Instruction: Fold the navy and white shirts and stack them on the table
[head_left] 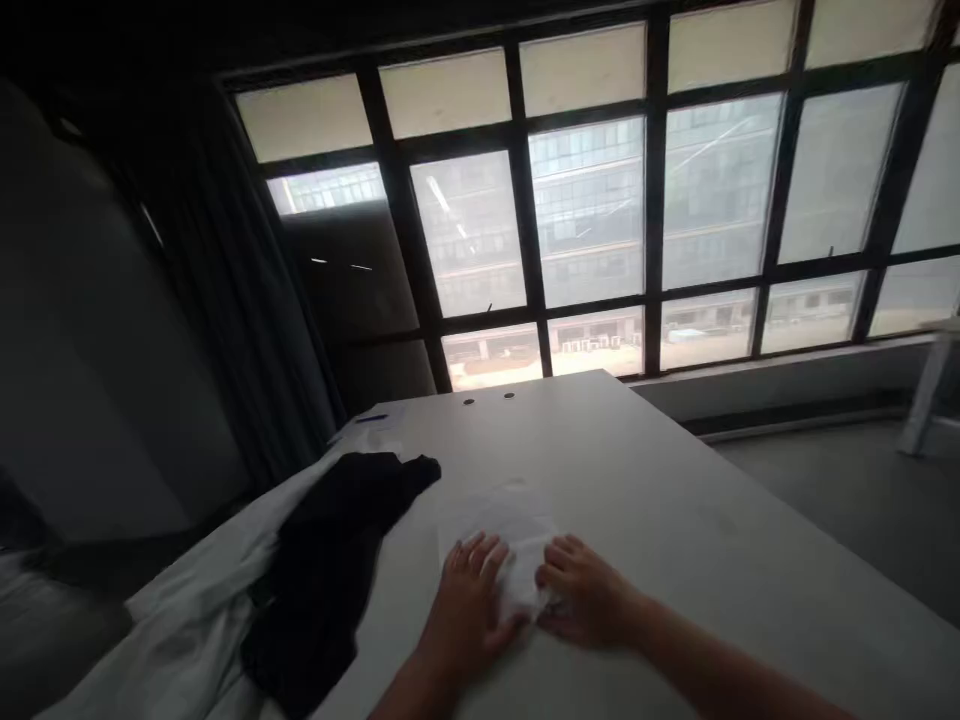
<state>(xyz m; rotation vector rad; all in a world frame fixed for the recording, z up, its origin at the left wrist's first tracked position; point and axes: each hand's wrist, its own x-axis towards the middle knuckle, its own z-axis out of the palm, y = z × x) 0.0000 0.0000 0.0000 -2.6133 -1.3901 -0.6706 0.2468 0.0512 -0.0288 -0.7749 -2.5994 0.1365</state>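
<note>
In the lower centre of the frame, a thin white sheet (517, 530) lies on the white tabletop (637, 460), between and partly under the 2 hands. The left hand (469, 605) rests on its left part, fingers slightly spread and extended, gripping nothing visible. The right hand (589, 597) has its fingers curled closed on the sheet's crumpled right edge; blur hides the exact fingertip contact. At lower left, a black garment (330, 560) lies partly over white fabric (199, 630). Farther up sit a blue pen (371, 418) and 2 small round table fittings (469, 402).
</note>
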